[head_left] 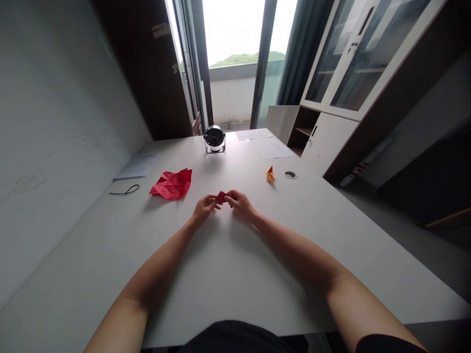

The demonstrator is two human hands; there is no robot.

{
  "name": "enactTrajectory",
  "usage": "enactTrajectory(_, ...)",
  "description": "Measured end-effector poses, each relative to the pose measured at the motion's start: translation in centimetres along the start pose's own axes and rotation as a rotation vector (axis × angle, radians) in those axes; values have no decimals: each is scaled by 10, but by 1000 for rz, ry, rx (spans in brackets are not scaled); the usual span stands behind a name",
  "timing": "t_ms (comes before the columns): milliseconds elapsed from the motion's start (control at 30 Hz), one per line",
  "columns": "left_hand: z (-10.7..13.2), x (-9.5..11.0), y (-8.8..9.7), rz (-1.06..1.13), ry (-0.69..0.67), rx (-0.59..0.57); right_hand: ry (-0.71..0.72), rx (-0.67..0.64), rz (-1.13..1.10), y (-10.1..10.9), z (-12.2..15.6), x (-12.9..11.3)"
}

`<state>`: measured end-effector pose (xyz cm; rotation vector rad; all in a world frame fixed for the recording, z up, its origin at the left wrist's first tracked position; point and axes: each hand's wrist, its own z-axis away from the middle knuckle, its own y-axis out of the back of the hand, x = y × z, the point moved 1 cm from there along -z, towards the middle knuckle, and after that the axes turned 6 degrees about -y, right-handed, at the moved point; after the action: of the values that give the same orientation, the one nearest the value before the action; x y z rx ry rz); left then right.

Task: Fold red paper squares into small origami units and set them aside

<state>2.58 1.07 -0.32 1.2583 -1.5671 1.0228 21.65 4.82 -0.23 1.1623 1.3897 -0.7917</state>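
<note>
Between my two hands, just above the table, is a small folded piece of red paper (221, 197). My left hand (204, 208) pinches its left side with thumb and fingertips. On the right side, my right hand (239, 201) grips it in the same way. Fingers cover parts of the paper, so its full shape is hidden. A larger creased sheet of red paper (171, 184) lies to the left of my left hand. Off to the right of my right hand stands a small orange folded-paper figure (270, 174).
A small round black fan-like device (214, 138) on a metal stand is at the table's far side. White sheets (271, 146) lie behind it to the right, papers (136, 165) at the left wall. A black cable tie (127, 190) and a round cable hole (290, 174) flank the work area.
</note>
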Motion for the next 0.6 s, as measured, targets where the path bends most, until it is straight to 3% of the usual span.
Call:
enactTrajectory(400, 3, 7, 4, -375, -109, 48, 78, -73, 251, -5, 5, -2)
enactTrajectory(600, 4, 4, 3, -309, -61, 31, 80, -75, 234, -5, 7, -4)
